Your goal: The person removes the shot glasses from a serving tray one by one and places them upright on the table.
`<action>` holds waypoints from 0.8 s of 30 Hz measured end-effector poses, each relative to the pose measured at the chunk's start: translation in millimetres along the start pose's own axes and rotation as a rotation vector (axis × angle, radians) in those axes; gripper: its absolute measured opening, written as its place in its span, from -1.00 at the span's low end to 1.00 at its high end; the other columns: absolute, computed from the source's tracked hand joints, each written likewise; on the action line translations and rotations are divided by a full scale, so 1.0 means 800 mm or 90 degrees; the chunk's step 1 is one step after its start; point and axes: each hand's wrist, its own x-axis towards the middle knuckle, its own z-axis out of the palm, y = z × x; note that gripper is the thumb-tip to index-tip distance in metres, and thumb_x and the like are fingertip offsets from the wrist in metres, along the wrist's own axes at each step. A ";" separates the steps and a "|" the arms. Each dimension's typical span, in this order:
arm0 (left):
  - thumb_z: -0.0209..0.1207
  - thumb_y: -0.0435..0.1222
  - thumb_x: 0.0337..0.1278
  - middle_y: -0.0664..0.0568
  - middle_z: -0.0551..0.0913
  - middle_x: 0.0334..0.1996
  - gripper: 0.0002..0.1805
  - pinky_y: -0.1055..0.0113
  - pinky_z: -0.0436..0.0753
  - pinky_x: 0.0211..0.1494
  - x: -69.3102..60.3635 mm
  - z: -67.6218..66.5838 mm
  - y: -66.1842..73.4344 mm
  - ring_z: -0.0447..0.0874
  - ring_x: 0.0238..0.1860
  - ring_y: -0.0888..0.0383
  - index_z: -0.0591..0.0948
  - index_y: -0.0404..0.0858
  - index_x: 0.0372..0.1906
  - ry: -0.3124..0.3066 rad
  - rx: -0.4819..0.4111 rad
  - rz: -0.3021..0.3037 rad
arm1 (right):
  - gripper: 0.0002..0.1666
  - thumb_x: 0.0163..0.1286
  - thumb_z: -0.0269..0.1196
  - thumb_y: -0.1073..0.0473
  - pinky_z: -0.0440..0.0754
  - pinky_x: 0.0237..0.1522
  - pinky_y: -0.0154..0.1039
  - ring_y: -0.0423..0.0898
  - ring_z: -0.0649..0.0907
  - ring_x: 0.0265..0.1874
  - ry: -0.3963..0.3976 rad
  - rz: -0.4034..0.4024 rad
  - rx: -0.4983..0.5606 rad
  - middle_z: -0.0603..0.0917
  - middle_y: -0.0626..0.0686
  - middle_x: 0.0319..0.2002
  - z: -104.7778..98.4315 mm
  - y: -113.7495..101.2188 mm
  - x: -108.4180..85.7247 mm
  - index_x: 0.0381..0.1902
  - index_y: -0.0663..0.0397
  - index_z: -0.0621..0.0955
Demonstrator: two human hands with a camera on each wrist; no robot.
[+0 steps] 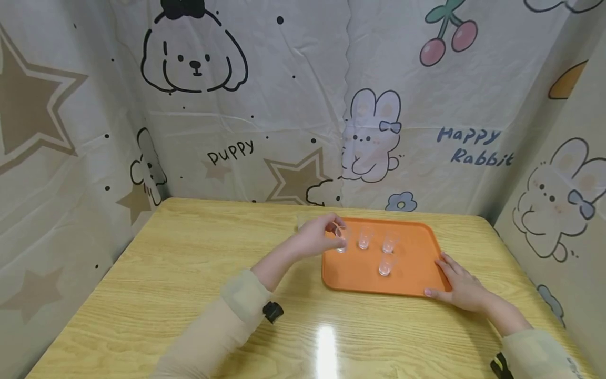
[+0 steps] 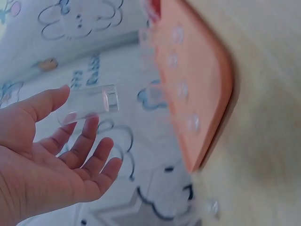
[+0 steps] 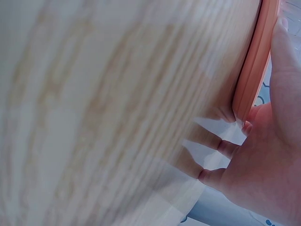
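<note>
A small clear glass (image 2: 91,101) is pinched between the thumb and fingertips of my left hand (image 1: 318,236), at the left side of an orange tray (image 1: 352,275). In the left wrist view, the glass lies tilted in the fingers, apart from the tray. Several like it stand on the tray, among them a back glass (image 1: 363,238), one to its right (image 1: 389,242) and a nearer glass (image 1: 385,265). My right hand (image 1: 466,287) holds the tray's near right corner, thumb at the front rim and fingers along the right rim.
Another clear glass (image 2: 214,207) stands on the wooden table (image 1: 203,247) beyond the tray's left end, mostly hidden by my left hand in the head view. A printed curtain (image 1: 284,105) hangs behind the table and along both sides.
</note>
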 end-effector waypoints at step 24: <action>0.26 -0.29 0.13 -0.10 0.49 -0.14 -0.60 0.21 0.48 0.02 0.004 -0.098 -0.101 0.43 -0.07 0.02 0.47 -0.33 0.04 0.192 -0.080 -0.092 | 0.11 0.18 0.26 -0.26 0.15 0.03 0.51 0.51 0.16 0.24 0.011 -0.003 -0.001 0.01 0.42 0.39 0.001 -0.002 -0.002 0.36 0.45 0.14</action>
